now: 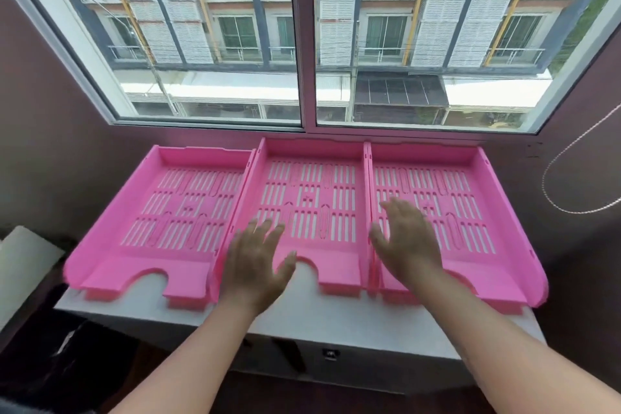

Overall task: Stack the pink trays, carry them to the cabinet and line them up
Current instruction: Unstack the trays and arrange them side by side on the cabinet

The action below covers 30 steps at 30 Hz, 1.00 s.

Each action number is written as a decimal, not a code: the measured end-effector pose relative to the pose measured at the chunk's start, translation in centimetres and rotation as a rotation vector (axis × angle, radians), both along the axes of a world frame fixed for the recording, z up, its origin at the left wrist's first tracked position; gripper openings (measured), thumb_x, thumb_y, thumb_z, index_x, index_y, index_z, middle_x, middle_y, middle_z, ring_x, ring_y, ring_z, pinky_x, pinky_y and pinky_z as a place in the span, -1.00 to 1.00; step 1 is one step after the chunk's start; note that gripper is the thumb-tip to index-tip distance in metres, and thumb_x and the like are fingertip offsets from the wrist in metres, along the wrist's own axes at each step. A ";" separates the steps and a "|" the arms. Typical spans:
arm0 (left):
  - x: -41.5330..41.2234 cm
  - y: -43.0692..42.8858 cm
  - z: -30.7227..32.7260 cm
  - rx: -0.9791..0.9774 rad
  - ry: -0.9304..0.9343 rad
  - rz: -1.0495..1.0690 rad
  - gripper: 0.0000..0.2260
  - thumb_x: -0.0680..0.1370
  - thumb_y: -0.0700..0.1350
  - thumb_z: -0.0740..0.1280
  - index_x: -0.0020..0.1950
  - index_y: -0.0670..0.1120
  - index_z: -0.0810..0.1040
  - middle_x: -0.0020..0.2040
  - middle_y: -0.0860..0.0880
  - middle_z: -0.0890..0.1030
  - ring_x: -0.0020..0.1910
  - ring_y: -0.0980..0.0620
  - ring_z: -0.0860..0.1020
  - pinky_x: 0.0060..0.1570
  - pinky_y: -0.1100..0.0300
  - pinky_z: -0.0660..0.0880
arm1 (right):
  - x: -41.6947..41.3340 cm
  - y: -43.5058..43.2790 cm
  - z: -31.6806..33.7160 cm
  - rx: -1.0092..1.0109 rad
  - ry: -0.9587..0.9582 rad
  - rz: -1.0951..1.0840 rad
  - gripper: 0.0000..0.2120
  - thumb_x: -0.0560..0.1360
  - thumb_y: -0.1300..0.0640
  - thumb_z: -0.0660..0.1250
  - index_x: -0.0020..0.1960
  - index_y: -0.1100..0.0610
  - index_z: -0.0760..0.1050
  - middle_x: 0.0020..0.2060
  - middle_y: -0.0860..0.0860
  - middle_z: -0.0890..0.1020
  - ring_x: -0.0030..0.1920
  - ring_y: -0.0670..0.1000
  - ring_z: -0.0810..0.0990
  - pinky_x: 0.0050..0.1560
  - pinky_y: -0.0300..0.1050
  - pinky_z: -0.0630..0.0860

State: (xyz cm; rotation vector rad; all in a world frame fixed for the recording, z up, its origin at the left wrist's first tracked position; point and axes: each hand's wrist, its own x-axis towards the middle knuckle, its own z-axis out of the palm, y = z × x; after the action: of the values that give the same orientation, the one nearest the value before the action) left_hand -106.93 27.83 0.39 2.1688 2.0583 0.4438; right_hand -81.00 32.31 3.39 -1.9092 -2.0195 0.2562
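Three pink slotted trays lie side by side on a white cabinet top (302, 309) under the window. The left tray (161, 212) sits slightly angled, the middle tray (312, 198) and the right tray (470, 212) touch along their walls. My left hand (258, 262) hovers with fingers spread over the front left corner of the middle tray. My right hand (406, 239) is spread over the front left part of the right tray. Neither hand grips anything; whether the palms touch the trays is unclear.
A large window (302, 37) rises right behind the trays. A bead cord (551, 185) hangs at the right against the dark wall. A pale object (23, 265) and dark items (60, 363) sit low at the left, beside the cabinet.
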 end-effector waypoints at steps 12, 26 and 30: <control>-14.7 -2.1 -3.6 -0.177 -0.128 0.029 -0.34 0.56 0.38 -0.20 0.60 0.18 0.19 0.61 0.10 0.25 0.61 0.07 0.14 0.59 -0.02 0.04 | -14.3 -2.5 -4.0 -0.361 -0.154 0.146 -0.39 0.57 -0.27 -0.07 0.58 -0.15 -0.01 0.61 0.02 0.00 0.60 0.15 -0.07 0.56 0.19 -0.07; -15.7 3.0 -3.7 -0.133 -0.091 -0.070 -0.54 0.62 0.15 0.07 0.48 0.13 0.44 0.57 -0.04 0.36 0.59 -0.03 0.25 0.56 0.07 0.03 | -15.6 -1.9 -4.8 -0.367 -0.269 0.091 -0.20 0.34 -0.41 -0.46 0.56 -0.24 -0.22 0.60 -0.04 -0.18 0.59 0.10 -0.22 0.55 0.14 -0.18; -15.7 3.0 -3.7 -0.120 -0.083 -0.072 -0.47 0.59 0.20 0.00 0.47 0.10 0.46 0.55 -0.06 0.39 0.58 -0.06 0.28 0.57 0.01 0.11 | -15.7 -1.7 -4.7 -0.391 -0.281 0.095 -0.27 0.44 -0.44 -0.32 0.56 -0.23 -0.23 0.60 -0.03 -0.19 0.59 0.12 -0.22 0.55 0.17 -0.17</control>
State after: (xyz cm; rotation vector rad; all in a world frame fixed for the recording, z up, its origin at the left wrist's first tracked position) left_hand -122.58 30.78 -3.29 2.1100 1.9061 0.3855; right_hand -96.71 30.62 -1.36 -2.1834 -2.3919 0.4596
